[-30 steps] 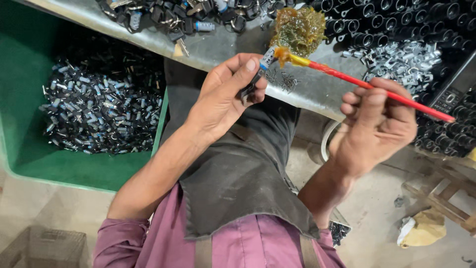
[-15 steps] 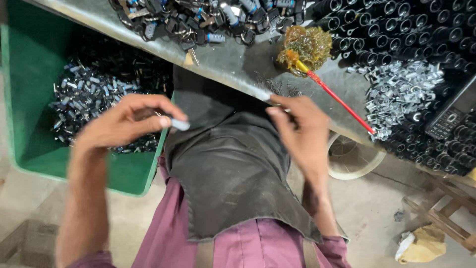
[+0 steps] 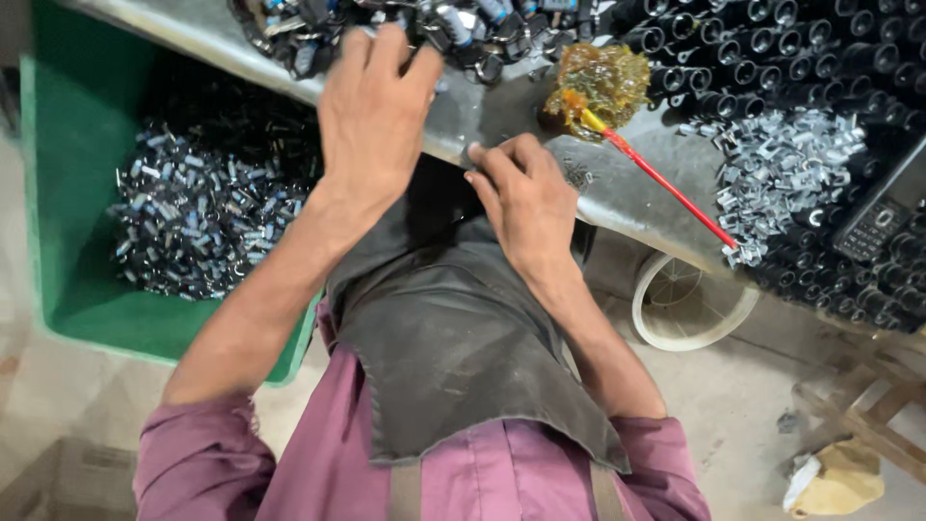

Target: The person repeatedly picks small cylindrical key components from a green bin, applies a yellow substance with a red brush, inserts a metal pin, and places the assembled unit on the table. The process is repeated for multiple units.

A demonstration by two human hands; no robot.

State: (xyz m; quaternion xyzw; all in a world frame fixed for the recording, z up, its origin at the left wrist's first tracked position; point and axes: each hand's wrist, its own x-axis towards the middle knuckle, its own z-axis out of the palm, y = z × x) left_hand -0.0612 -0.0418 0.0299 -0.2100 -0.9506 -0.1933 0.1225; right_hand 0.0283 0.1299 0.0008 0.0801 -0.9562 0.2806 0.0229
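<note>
Left hand [image 3: 376, 116] reaches flat, grip released, onto dark parts [image 3: 318, 29]; right hand [image 3: 526, 203] loose.

two hands [image 3: 378, 116], one red brush [image 3: 666, 183], one green bin [image 3: 58, 183]

A dark handset [image 3: 873, 227] with a keypad lies at the right edge of the bench, tilted, among black tubes [image 3: 772, 58] and beside a heap of silver clips [image 3: 786, 169]; only part of it shows, and any screen on it cannot be made out. A cardboard box [image 3: 82, 478], plain brown, stands on the floor at the lower left, cut by the frame. No labels or signs can be told.
</note>
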